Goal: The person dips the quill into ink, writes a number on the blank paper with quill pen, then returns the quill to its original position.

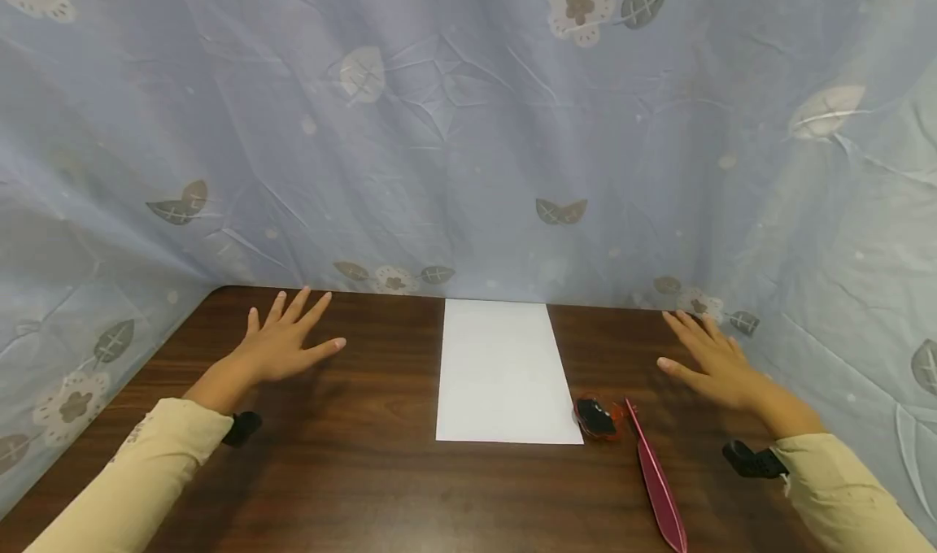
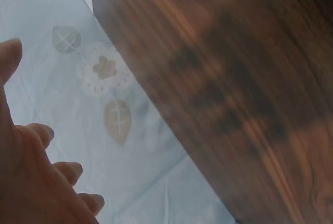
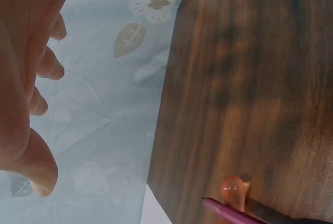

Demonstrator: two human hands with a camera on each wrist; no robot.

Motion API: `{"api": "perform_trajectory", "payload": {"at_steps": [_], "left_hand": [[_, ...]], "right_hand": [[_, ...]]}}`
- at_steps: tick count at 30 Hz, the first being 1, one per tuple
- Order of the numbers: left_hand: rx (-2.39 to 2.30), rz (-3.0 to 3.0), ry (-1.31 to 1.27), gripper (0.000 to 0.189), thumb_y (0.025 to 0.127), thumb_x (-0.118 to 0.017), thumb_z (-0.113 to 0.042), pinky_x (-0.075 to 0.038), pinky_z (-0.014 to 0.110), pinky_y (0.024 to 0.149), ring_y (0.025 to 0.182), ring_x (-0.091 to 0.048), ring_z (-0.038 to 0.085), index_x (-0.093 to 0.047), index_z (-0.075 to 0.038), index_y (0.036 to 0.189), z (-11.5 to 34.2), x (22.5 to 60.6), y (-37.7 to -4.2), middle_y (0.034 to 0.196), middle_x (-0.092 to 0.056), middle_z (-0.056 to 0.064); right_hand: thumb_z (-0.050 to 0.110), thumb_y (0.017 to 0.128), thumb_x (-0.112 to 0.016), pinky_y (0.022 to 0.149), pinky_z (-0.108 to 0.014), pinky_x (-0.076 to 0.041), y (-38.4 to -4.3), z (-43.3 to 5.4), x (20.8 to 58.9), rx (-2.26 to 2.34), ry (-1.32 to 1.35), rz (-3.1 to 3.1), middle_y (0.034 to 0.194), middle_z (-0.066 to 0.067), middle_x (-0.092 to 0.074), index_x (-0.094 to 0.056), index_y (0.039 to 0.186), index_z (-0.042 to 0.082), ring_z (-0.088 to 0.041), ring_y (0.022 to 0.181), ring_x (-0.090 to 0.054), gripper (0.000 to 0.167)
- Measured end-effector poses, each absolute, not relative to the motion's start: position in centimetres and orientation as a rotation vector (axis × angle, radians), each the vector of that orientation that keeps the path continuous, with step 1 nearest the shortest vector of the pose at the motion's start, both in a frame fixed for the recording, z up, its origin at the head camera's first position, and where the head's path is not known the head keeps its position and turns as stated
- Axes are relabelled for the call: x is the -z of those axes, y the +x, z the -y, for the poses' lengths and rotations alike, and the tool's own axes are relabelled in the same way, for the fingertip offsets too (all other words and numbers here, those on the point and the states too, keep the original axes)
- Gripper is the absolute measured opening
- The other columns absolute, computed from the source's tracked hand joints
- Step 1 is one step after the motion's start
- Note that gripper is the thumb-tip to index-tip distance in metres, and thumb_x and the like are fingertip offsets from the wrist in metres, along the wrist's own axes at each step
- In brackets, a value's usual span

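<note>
My left hand [image 1: 274, 346] hovers over the left side of the table with its fingers spread, holding nothing. On the far right, my right hand [image 1: 721, 370] is held the same way, its fingers extended. Between them lies a blank white sheet of paper [image 1: 505, 374]. By the sheet's lower right corner sits a small dark thing with a translucent orange-red rim [image 1: 596, 419]. Right of it lies a magenta feather-shaped pen [image 1: 657, 484], its thin end pointing away from me. In the right wrist view, the pen's tip [image 3: 221, 209] overlaps the orange translucent part.
A dark wood-grain table [image 1: 381, 488] carries these things. Light blue curtains [image 1: 468, 154] with leaf and flower prints hang along its back and both sides. Dark straps [image 1: 754, 461] sit at both wrists, by the cream sleeves [image 1: 842, 488].
</note>
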State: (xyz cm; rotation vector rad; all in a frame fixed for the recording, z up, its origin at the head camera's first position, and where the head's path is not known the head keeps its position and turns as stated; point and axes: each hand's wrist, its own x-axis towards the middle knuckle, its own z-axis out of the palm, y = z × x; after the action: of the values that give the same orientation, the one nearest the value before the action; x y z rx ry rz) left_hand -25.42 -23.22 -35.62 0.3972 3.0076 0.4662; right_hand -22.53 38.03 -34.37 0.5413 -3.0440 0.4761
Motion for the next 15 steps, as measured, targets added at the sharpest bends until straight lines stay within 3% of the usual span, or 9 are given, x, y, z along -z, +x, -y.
{"api": "perform_trajectory", "payload": {"at_steps": [8,15], "left_hand": [[-0.500,-2.982,0.539,0.086,0.093,-0.041,-0.065,0.011,0.075,0.102,0.141,0.008,0.051,-0.009,-0.016,0.156,20.0,37.3,-26.9,0.160,0.004,0.017],[-0.528,-2.961,0.738,0.085,0.092,-0.048,-0.060,-0.001,0.073,0.106,0.144,0.002,0.046,-0.013,-0.014,0.155,16.4,39.2,-28.0,0.161,-0.001,0.012]], "right_hand": [[0.037,0.098,-0.053,0.094,-0.081,-0.010,-21.8,-39.0,35.9,-0.545,0.553,3.001,0.156,-0.028,-0.010,-0.010,0.156,0.018,-0.057,0.138,0.001,0.074],[0.031,0.098,-0.055,0.098,-0.078,-0.006,-20.5,-39.4,38.4,-0.805,0.577,2.988,0.158,-0.024,-0.002,-0.006,0.156,0.026,-0.052,0.141,0.006,0.076]]}}
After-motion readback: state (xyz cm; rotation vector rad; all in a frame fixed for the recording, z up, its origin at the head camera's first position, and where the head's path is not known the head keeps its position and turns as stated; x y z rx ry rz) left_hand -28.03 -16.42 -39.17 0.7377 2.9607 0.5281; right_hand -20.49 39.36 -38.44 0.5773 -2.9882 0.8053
